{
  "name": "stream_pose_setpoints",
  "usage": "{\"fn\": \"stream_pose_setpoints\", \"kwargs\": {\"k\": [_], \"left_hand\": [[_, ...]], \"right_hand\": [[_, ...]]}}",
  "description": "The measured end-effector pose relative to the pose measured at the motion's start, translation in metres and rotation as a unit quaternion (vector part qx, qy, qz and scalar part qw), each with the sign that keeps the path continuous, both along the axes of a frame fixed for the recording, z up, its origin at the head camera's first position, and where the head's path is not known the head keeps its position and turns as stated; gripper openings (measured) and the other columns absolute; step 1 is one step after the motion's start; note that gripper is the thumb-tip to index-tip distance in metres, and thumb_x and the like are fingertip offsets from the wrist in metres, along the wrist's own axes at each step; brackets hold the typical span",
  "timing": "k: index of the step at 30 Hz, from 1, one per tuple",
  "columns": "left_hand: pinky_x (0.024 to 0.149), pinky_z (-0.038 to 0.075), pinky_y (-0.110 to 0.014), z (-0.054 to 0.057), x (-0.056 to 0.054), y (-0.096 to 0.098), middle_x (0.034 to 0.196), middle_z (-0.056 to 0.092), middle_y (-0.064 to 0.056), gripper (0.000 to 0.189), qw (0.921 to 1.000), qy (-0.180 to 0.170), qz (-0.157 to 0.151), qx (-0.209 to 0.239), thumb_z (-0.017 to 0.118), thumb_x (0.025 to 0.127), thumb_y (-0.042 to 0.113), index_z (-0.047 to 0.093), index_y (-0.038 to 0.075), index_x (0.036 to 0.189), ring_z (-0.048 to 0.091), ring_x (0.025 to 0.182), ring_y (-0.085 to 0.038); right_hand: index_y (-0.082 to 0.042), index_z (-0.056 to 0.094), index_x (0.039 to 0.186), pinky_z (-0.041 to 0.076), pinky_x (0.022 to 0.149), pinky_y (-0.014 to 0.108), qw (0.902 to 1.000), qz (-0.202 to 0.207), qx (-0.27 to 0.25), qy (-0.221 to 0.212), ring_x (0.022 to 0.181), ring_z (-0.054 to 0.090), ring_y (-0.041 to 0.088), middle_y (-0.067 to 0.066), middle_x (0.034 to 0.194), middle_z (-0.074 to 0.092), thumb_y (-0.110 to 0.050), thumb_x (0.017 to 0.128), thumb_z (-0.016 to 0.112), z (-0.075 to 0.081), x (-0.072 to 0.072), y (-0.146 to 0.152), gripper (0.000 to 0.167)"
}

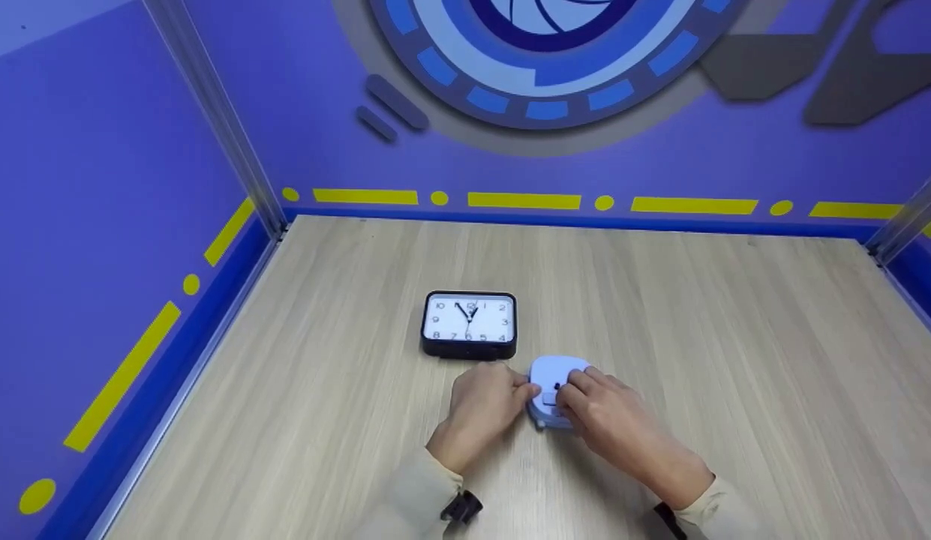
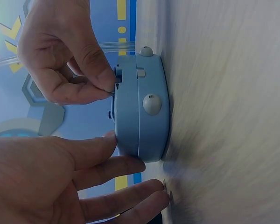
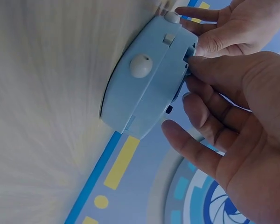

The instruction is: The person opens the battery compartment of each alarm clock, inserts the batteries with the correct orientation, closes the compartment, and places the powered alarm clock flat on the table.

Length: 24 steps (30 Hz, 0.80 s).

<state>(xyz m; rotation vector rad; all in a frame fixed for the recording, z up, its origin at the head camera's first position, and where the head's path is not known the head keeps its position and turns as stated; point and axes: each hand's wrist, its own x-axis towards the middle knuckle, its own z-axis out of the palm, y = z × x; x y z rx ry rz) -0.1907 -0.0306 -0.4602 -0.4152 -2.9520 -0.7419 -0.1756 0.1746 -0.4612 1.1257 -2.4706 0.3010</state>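
Note:
A light-blue alarm clock point(image 1: 559, 369) lies face down on the table, its back with a small black knob point(image 3: 169, 109) turned up. Two pale round feet point(image 2: 152, 104) stick out from its near side. My left hand point(image 1: 486, 397) grips its left edge, thumb on the back and index finger along the side. Across the clock, my right hand point(image 1: 611, 412) pinches the battery cover point(image 2: 113, 103) at the recess with thumb and index finger. Its other fingers are bent beside the back. The fingers partly hide the cover.
A black rectangular clock point(image 1: 469, 324) with a white dial lies face up just beyond my left hand. The wood-grain table point(image 1: 345, 285) is bordered by a blue back wall point(image 1: 465, 161) and a left side wall point(image 1: 97, 225).

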Motion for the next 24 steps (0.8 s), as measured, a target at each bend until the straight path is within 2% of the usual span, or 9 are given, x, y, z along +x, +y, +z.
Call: {"fn": "stream_pose_setpoints", "kwargs": {"k": [4, 8, 13, 16, 18, 21, 24], "left_hand": [[0.052, 0.042, -0.034, -0.001, 0.000, 0.000, 0.071, 0.070, 0.009, 0.017, 1.0000, -0.001, 0.002, -0.001, 0.078, 0.097, 0.035, 0.087, 0.026, 0.085, 0.059, 0.060, -0.012], [0.052, 0.042, -0.034, -0.001, 0.000, 0.000, 0.071, 0.070, 0.010, 0.017, 1.0000, 0.000, 0.001, 0.003, 0.079, 0.097, 0.034, 0.087, 0.026, 0.085, 0.060, 0.061, -0.013], [0.053, 0.043, -0.034, -0.001, 0.000, 0.000, 0.072, 0.070, 0.010, 0.016, 1.0000, -0.002, 0.000, 0.006, 0.079, 0.097, 0.034, 0.087, 0.026, 0.085, 0.064, 0.064, -0.014], [0.053, 0.044, -0.034, -0.001, -0.001, 0.000, 0.073, 0.071, 0.010, 0.014, 1.0000, -0.002, -0.001, 0.003, 0.079, 0.097, 0.035, 0.088, 0.027, 0.088, 0.065, 0.065, -0.014], [0.053, 0.044, -0.034, -0.001, -0.001, 0.000, 0.073, 0.071, 0.010, 0.013, 1.0000, -0.001, -0.002, 0.003, 0.079, 0.097, 0.034, 0.088, 0.027, 0.090, 0.065, 0.065, -0.013], [0.053, 0.044, -0.033, 0.000, -0.001, 0.000, 0.076, 0.073, 0.010, 0.013, 1.0000, -0.002, -0.001, 0.004, 0.079, 0.097, 0.034, 0.088, 0.026, 0.092, 0.062, 0.064, -0.012], [0.053, 0.044, -0.033, 0.000, 0.000, 0.000, 0.081, 0.075, 0.009, 0.013, 1.0000, -0.008, 0.000, 0.004, 0.079, 0.097, 0.033, 0.088, 0.023, 0.095, 0.060, 0.063, -0.012]], "right_hand": [[-0.006, 0.068, 0.089, 0.057, 0.074, 0.041, 0.9999, 0.003, 0.008, -0.005, 0.081, 0.061, 0.023, 0.005, 0.089, 0.065, 0.011, 0.077, 0.085, 0.002, 0.001, 0.000, 0.027], [-0.006, 0.069, 0.089, 0.056, 0.072, 0.039, 0.9999, 0.007, 0.005, -0.012, 0.080, 0.060, 0.021, 0.004, 0.088, 0.064, 0.013, 0.076, 0.085, 0.001, 0.000, 0.002, 0.028], [-0.007, 0.069, 0.091, 0.054, 0.068, 0.037, 0.9987, -0.005, -0.023, -0.046, 0.078, 0.057, 0.017, 0.000, 0.086, 0.061, 0.006, 0.083, 0.085, 0.004, -0.002, 0.003, 0.023], [-0.008, 0.067, 0.094, 0.052, 0.064, 0.034, 0.9943, -0.054, -0.051, -0.077, 0.077, 0.054, 0.014, -0.001, 0.087, 0.059, -0.001, 0.089, 0.083, 0.007, -0.001, 0.004, 0.018], [-0.007, 0.065, 0.099, 0.051, 0.061, 0.034, 0.9876, -0.099, -0.066, -0.103, 0.076, 0.053, 0.014, 0.001, 0.090, 0.058, -0.008, 0.093, 0.082, 0.009, 0.000, 0.004, 0.018], [-0.002, 0.061, 0.109, 0.051, 0.060, 0.039, 0.9739, -0.164, -0.070, -0.140, 0.075, 0.054, 0.018, 0.007, 0.095, 0.058, -0.021, 0.096, 0.082, 0.011, 0.001, 0.006, 0.032], [0.005, 0.058, 0.116, 0.054, 0.062, 0.046, 0.9594, -0.210, -0.054, -0.180, 0.074, 0.057, 0.023, 0.015, 0.097, 0.060, -0.033, 0.097, 0.081, 0.010, 0.002, 0.007, 0.048]]}}
